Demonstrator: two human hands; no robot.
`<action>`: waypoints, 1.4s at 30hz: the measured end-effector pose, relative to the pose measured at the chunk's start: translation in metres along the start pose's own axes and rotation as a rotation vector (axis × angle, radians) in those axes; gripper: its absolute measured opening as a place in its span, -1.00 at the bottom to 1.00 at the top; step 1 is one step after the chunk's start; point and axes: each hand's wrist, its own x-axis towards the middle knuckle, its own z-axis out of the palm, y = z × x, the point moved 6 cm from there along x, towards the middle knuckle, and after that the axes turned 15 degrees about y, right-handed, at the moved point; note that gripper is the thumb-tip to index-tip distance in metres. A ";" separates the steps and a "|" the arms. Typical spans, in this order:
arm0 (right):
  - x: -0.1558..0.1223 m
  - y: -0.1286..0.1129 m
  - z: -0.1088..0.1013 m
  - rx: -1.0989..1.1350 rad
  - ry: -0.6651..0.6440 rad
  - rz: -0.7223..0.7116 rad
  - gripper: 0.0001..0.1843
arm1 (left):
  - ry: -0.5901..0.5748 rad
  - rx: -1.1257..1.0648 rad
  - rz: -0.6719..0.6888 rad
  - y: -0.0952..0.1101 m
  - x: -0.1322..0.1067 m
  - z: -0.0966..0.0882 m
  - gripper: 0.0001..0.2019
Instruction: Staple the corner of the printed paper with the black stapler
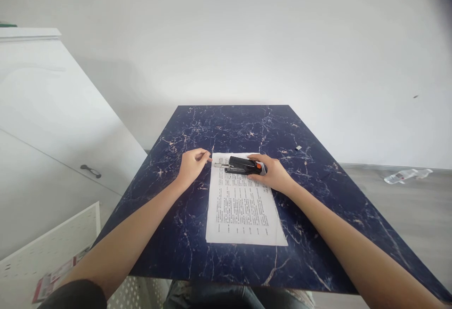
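A black stapler (pixel 240 165) with an orange and grey rear end lies over the top of a printed sheet of paper (pixel 243 215). Its metal magazine (pixel 221 165) sticks out toward the left. My right hand (pixel 271 171) grips the rear end, thumb and fingers on either side. Just left of the magazine's tip, my left hand (pixel 193 165) is closed in a pinch by the paper's upper left corner. Whatever those fingers hold is too small to make out.
The paper lies on a dark blue marble-patterned table (pixel 233 125). A small greyish strip (pixel 298 148) rests toward the right edge. White cabinets (pixel 52 111) stand at left, with a perforated white bin (pixel 95 224) below. A clear plastic bottle (pixel 402 176) lies on the floor at right.
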 end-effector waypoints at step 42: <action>-0.002 0.018 -0.068 -0.182 -0.503 -0.054 -0.76 | -0.106 -0.260 -0.275 -0.009 -0.012 0.030 -0.83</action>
